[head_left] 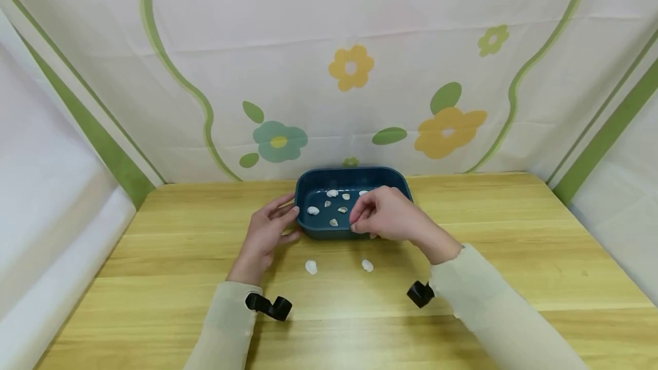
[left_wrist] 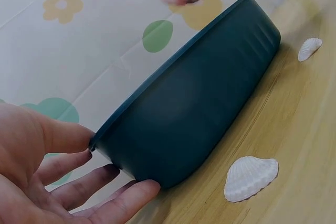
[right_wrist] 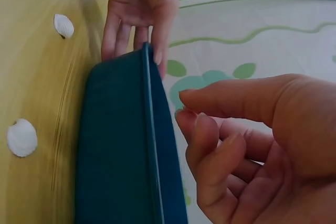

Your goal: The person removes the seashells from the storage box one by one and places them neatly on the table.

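A dark teal plastic basin (head_left: 329,233) stands on the table with several small seashells inside, among them a white shell (head_left: 313,210). My left hand (head_left: 264,236) grips its left end, with the thumb at the rim and the fingers spread along the outer wall. Over the basin's right front rim hovers my right hand (head_left: 390,216), its fingers curled and the thumb close to the index fingertip (right_wrist: 185,121). I cannot tell whether a small shell is between them. In front of the basin lie two white shells, a left one (head_left: 311,267) and a right one (head_left: 367,265).
The wooden table (head_left: 154,301) runs back to a hanging white cloth (head_left: 298,90) printed with flowers, close behind the basin. More cloth hangs at both sides. Each wrist carries a black camera mount, a left one (head_left: 269,306) and a right one (head_left: 420,294).
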Tool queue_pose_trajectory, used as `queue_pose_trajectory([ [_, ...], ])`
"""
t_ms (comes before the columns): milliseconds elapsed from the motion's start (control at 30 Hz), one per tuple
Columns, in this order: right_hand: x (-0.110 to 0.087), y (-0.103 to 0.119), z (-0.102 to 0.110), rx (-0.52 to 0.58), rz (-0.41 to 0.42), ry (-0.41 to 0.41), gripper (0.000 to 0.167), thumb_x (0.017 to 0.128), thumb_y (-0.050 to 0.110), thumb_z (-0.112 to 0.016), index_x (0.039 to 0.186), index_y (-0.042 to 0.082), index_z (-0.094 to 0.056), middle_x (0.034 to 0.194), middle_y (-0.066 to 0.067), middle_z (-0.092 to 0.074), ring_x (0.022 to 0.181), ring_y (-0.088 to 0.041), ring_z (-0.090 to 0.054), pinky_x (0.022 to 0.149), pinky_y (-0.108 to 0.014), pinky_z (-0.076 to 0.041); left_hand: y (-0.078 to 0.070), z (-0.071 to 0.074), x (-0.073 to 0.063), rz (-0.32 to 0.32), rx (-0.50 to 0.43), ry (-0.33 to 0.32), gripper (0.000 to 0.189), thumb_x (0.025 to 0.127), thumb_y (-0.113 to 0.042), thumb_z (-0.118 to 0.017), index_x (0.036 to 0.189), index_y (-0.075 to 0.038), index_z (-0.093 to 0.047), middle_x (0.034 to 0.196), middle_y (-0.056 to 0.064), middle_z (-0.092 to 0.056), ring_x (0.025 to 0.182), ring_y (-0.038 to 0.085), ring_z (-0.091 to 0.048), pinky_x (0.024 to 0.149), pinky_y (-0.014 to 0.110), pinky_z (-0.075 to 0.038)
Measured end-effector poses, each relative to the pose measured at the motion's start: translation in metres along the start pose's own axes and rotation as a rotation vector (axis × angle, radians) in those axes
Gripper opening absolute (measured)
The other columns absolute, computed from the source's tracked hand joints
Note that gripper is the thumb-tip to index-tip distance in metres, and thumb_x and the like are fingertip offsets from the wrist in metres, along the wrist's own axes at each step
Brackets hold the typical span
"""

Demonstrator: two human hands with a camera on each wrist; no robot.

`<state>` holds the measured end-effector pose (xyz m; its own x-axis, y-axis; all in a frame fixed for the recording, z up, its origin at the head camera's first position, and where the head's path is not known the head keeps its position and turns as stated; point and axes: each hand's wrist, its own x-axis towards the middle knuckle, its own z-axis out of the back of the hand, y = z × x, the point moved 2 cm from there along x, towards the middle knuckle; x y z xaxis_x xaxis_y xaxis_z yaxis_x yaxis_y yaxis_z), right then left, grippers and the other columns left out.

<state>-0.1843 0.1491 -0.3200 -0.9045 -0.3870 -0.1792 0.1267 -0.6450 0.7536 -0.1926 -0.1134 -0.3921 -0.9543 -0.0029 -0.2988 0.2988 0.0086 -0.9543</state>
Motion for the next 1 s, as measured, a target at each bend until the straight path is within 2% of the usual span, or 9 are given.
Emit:
queue_pose_trajectory([
  [167, 0.020, 0.005, -0.003, -0.024, -0.054, 0.055, 0.005, 0.094, 0.017, -0.082, 0.092, 0.014, -0.080, 0.083, -0.006, -0.076, 0.072, -0.031, -0.070, 0.064, -0.031, -0.055, 0.000, 0.002, -0.001, 0.006, -0.004, -0.009, 0.044, 0.110, -0.017, -0.063, 0.154, -0.021, -0.060, 0.159, 0.014, -0.058, 0.141, 0.036, -0.061, 0.102, 0.052, -0.062],
  [300, 0.031, 0.005, -0.005, -0.005, -0.101, 0.094, 0.008, 0.094, 0.021, -0.082, 0.091, 0.014, -0.082, 0.095, -0.003, -0.079, 0.070, -0.024, -0.069, 0.061, -0.029, -0.056, 0.000, 0.002, -0.002, 0.006, -0.003, -0.009, 0.043, 0.110, -0.017, -0.063, 0.153, -0.020, -0.060, 0.159, 0.014, -0.058, 0.141, 0.035, -0.062, 0.101, 0.052, -0.062],
  [433, 0.042, 0.002, -0.007, 0.002, -0.126, 0.094, 0.009, 0.094, 0.022, -0.081, 0.092, 0.014, -0.083, 0.107, -0.001, -0.079, 0.067, -0.017, -0.066, 0.060, -0.025, -0.054, 0.000, 0.002, -0.001, 0.003, -0.006, -0.011, 0.043, 0.110, -0.017, -0.064, 0.153, -0.020, -0.061, 0.158, 0.014, -0.059, 0.140, 0.035, -0.062, 0.101, 0.052, -0.063],
  [667, 0.055, -0.009, -0.015, 0.088, -0.155, 0.077, 0.010, 0.097, 0.021, -0.080, 0.097, 0.011, -0.083, 0.100, -0.002, -0.075, 0.063, -0.015, -0.057, 0.058, -0.023, -0.047, 0.001, 0.000, -0.003, 0.003, 0.000, -0.006, 0.043, 0.110, -0.017, -0.064, 0.153, -0.020, -0.061, 0.159, 0.014, -0.059, 0.141, 0.035, -0.061, 0.102, 0.053, -0.062],
  [1000, 0.061, -0.009, -0.027, 0.126, -0.173, 0.094, 0.008, 0.095, 0.018, -0.081, 0.098, 0.011, -0.082, 0.100, -0.003, -0.075, 0.068, -0.014, -0.060, 0.063, -0.023, -0.051, 0.000, -0.001, -0.003, -0.001, -0.002, -0.001, 0.043, 0.110, -0.017, -0.064, 0.153, -0.020, -0.061, 0.158, 0.015, -0.059, 0.141, 0.037, -0.062, 0.102, 0.053, -0.062],
])
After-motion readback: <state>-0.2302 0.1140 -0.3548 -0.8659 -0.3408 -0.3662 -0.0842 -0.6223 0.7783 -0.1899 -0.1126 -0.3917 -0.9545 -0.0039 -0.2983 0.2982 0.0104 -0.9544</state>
